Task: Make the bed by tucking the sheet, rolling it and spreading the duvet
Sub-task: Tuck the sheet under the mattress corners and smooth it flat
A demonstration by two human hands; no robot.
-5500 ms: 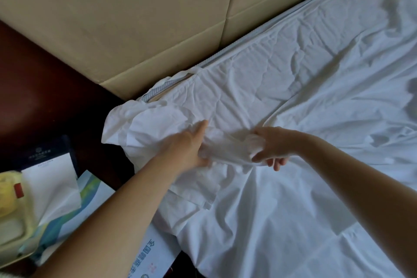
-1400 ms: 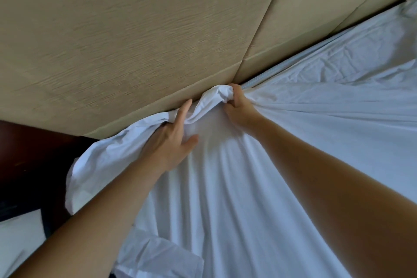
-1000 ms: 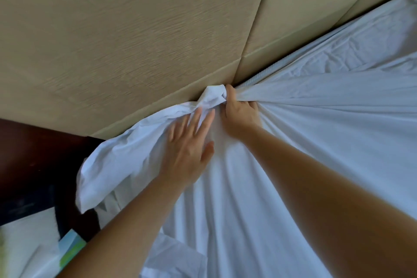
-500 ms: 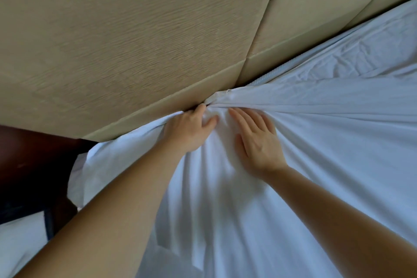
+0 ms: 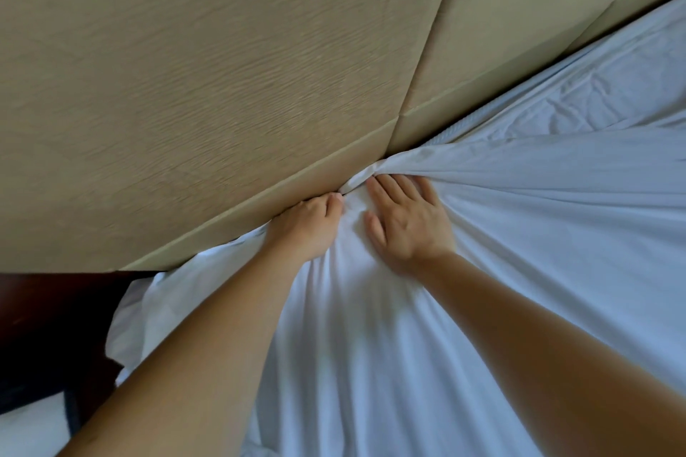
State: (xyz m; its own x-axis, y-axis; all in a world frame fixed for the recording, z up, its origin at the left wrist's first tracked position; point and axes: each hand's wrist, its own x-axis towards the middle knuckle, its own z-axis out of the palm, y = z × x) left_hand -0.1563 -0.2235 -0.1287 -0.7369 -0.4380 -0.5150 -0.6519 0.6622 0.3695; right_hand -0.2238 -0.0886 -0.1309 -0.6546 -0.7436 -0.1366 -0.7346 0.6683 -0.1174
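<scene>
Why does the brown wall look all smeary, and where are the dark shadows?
Head view: motion blur streaks the headboard; the left hand and right hand look sharper; soft shadow darkens the sheet just below the hands.

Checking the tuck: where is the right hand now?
In the head view, the right hand lies flat on the sheet at centre, just right of the left hand, close under the headboard.

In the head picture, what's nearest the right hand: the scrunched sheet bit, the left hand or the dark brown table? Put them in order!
1. scrunched sheet bit: at the fingertips of the right hand, against the headboard.
2. left hand: just beside it, to its left.
3. dark brown table: far off at lower left.
</scene>
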